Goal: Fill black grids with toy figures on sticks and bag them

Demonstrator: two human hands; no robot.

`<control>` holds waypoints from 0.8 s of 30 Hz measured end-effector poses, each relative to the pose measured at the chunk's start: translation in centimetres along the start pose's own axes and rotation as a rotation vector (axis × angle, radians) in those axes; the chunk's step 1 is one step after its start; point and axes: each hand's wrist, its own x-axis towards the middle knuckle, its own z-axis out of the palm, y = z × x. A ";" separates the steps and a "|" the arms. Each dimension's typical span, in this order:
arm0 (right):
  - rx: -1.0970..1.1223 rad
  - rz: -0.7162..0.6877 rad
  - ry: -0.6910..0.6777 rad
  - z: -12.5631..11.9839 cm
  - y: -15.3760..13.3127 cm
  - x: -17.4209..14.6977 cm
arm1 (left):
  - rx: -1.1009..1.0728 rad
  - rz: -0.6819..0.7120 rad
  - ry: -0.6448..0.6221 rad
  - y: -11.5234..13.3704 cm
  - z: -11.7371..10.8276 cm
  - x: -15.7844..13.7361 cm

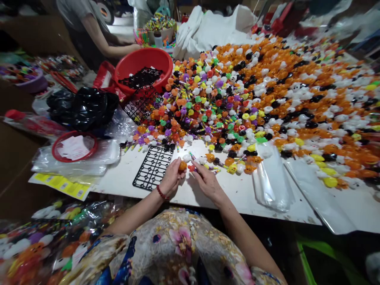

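Observation:
My left hand (172,176), with a red bead bracelet at its wrist, is closed around a small orange pumpkin-like figure (182,166). Close beside it, my right hand (207,181) pinches at a small red piece (191,168) between thumb and fingers; the fingers partly cover it. A thin multicoloured stick (192,156) shows just beyond the right fingertips. Left of my hands a black plastic grid rack (152,167) lies flat on the white table (115,186). To the right, a loose row of small figure-topped sticks includes an orange figure (210,158) and a yellow one (232,169).
A large pile of coloured figures (267,87) covers the table's far side. A red basin (143,85) holds black grids. Left are a red basket (74,146) with paper slips and a black bag (83,107). Clear plastic bags (273,182) lie right. Another person (97,31) works behind.

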 end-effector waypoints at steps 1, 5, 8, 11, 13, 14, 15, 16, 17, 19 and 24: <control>0.001 0.001 0.009 0.1 0.0 -0.3 | 0.029 0.011 -0.020 -0.1 0.1 -0.1; -0.069 -0.002 0.012 -0.1 0.1 -0.9 | 0.160 0.044 -0.066 -0.2 0.5 -0.7; -0.096 -0.007 -0.019 -0.6 -0.1 -1.1 | 0.260 0.075 -0.078 0.0 0.5 -1.0; -0.093 -0.002 -0.053 -0.8 -0.5 -1.2 | 0.358 0.107 -0.101 0.3 0.5 -1.1; -0.095 0.011 -0.068 -0.9 -0.7 -1.3 | 0.424 0.142 -0.089 0.4 0.4 -1.1; -0.098 0.018 -0.074 -0.9 -0.8 -1.4 | 0.458 0.164 -0.079 0.5 0.4 -1.1; -0.101 0.023 -0.081 -0.9 -0.8 -1.4 | 0.491 0.186 -0.072 0.5 0.3 -1.1; -0.100 0.025 -0.086 -0.8 -0.9 -1.5 | 0.522 0.202 -0.073 0.6 0.3 -1.1; -0.096 0.025 -0.086 -0.8 -0.9 -1.6 | 0.548 0.210 -0.082 0.6 0.2 -1.1; -0.074 0.020 -0.076 -0.7 -0.9 -1.8 | 0.585 0.207 -0.110 0.6 0.2 -1.1; -0.023 0.030 -0.041 0.2 -1.0 -2.4 | 0.656 0.170 -0.099 -0.3 0.3 -1.2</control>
